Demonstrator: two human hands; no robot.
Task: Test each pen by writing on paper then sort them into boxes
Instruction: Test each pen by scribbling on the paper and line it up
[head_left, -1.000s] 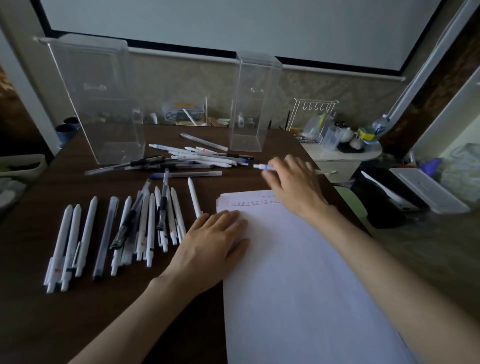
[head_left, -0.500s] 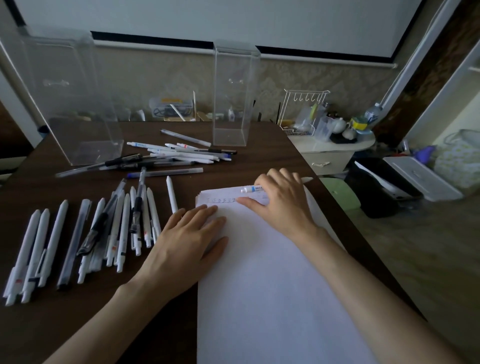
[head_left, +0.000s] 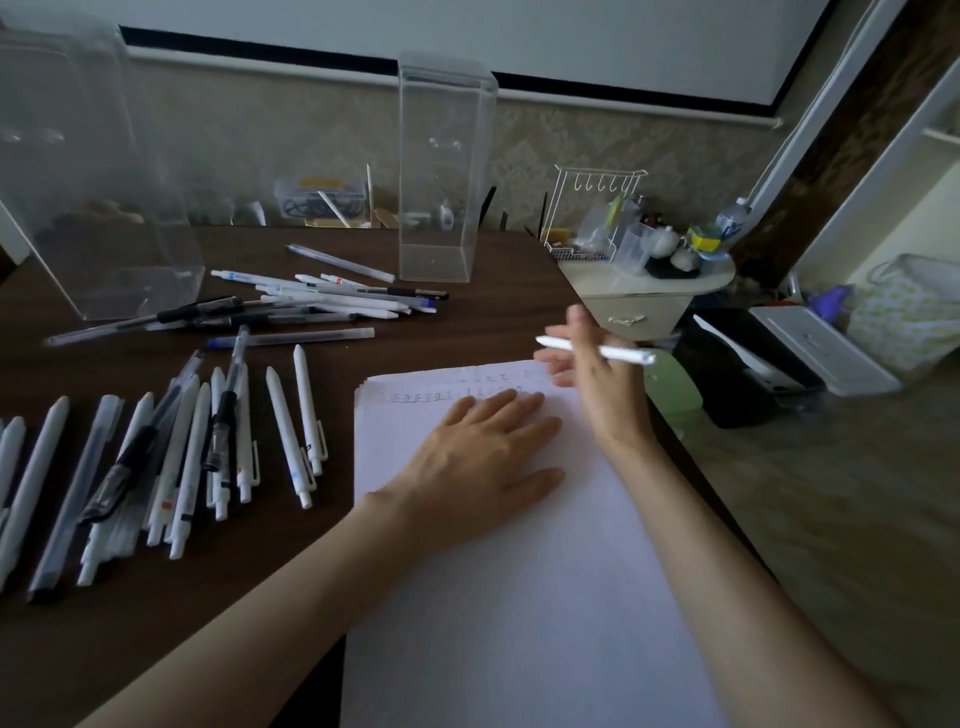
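My right hand (head_left: 597, 374) has come up off the paper (head_left: 519, 597) since half a second ago, carrying a white pen (head_left: 597, 352) clear of the sheet, above its top right corner. A moment back the same hand lay low on the page with a pen at the written row; now the pen hangs in the air, so I judge the test stroke finished or about to begin, and motion blur leaves me unsure which. The pen lies nearly level, long axis running left to right, one end toward the pen pile, the other toward the bench's right edge; which end is the tip I cannot tell. My fingers are closed loosely round its middle. My left hand (head_left: 483, 462) rests flat and spread on the paper, gripping nothing, pinning the sheet. Untested pens (head_left: 176, 457) lie in rows on the bench (head_left: 509, 291) to the left; two clear boxes, the large box (head_left: 93, 182) and the narrow box (head_left: 441, 166), stand behind, with no pens visible inside.
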